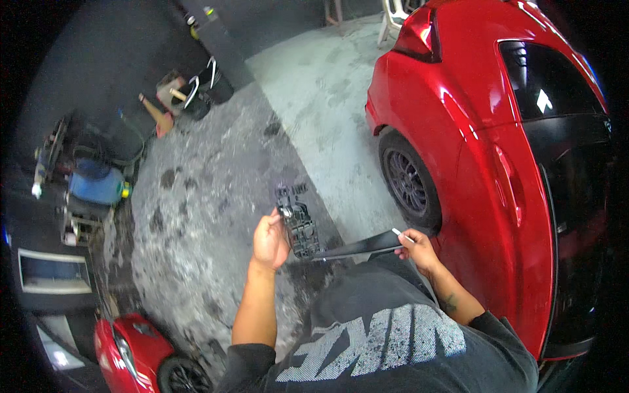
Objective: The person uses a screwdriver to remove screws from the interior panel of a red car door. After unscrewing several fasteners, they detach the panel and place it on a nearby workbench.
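A black plastic trim piece [299, 226] is held in front of my body, its moulded side full of ribs and openings facing up. My left hand [271, 241] is closed on the left edge of that moulded part. From its lower end a long, smooth black strip [357, 247] reaches toward my right hand; I cannot tell whether both are one piece. My right hand [419, 250] is closed around the strip's far end. A short, thin white stick-like thing [401, 234] shows at the fingers of that hand.
A red car [452, 150] stands close on my right, its rear wheel [409, 177] near the right hand. Another red car [134, 347] is at lower left. Black buckets [216, 88] and a blue container [97, 183] line the wall. The concrete floor [209, 170] is stained.
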The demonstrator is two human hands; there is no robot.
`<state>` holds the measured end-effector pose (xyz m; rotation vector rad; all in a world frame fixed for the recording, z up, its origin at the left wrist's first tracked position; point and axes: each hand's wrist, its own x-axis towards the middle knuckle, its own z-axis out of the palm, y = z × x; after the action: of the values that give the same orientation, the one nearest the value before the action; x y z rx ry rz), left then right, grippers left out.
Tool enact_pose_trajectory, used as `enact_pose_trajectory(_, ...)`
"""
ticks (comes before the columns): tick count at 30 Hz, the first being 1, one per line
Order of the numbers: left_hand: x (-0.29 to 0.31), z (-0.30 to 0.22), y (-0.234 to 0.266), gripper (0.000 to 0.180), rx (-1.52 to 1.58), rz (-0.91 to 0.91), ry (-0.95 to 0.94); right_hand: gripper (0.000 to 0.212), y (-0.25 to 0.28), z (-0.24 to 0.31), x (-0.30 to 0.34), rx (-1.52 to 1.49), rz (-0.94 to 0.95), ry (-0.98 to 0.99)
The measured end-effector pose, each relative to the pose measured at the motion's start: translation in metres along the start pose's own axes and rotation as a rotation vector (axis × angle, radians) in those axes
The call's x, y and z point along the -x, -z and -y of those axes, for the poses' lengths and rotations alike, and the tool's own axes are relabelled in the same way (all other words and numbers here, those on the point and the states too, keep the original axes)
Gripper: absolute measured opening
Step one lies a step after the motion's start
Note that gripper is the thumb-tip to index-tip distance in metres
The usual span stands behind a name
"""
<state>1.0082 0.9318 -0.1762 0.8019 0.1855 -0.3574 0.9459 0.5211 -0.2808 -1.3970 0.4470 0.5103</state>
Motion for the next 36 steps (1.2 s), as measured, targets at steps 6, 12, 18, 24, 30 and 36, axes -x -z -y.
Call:
enact_pose_trajectory(6, -0.237, -0.094, 0.032, 0.049, -0.257, -0.085, -0.027, 0.021, -0.031, 0.069, -0.17, -0.182, -0.077, 0.022)
enact_pose_trajectory(12, -0.404, -0.122, 0.206, 0.066, -0.875, -0.795, 0.212, 0.019, -0.048, 0.256, -0.397, -0.263, 0.026, 0.049)
enact_pose_trajectory(18, -0.401, -0.147, 0.218, 0.071, -0.656, -0.793, 0.631, 0.02, -0.073, 0.54, -0.582, 0.087, 0.169, 0.516)
enact_pose_trajectory(24, -0.633, -0.207, 0.22, 0.072, -0.591, -0.857, 0.733, 0.054, -0.054, 0.821, -0.706, -0.186, 0.092, 1.223)
enact_pose_trajectory(30, -0.909, -0.329, 0.267, 0.073, -0.665, -0.789, 0.754, 0.021, -0.119, 0.879, -0.943, -0.571, 0.283, 0.81)
enact_pose_trajectory(36, -1.3, -0.602, 0.328, 0.075, -1.326, -0.736, 0.391, 0.04, -0.043, 1.012, -1.067, -0.579, -0.297, 0.712)
